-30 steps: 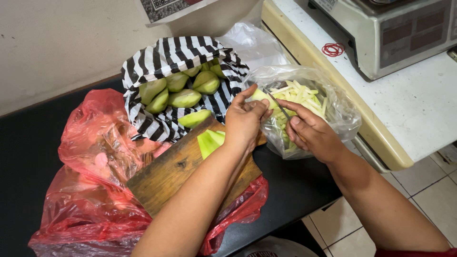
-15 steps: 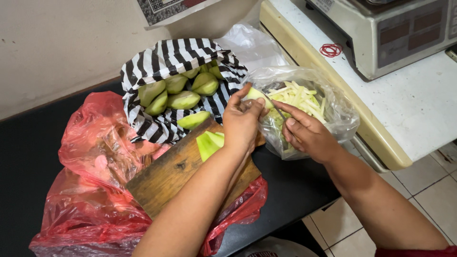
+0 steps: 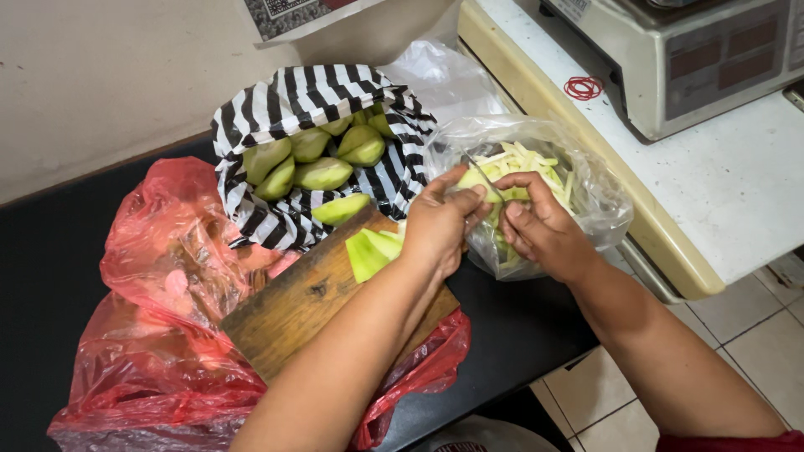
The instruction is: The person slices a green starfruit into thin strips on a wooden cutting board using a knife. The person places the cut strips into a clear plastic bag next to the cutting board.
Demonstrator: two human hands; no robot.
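Clearly both hands meet over the clear bag [image 3: 586, 180] at centre right; the left hand [image 3: 435, 226] pinches a pale green fruit piece [image 3: 479, 180], the right hand [image 3: 544, 230] grips a knife [image 3: 484, 176]; the wet flesh looks slippery and firm, so pinch its ends.

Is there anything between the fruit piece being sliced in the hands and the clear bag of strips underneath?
Nothing visible. The left hand and right hand hold the green fruit piece and knife blade directly over the clear bag and its open mouth.
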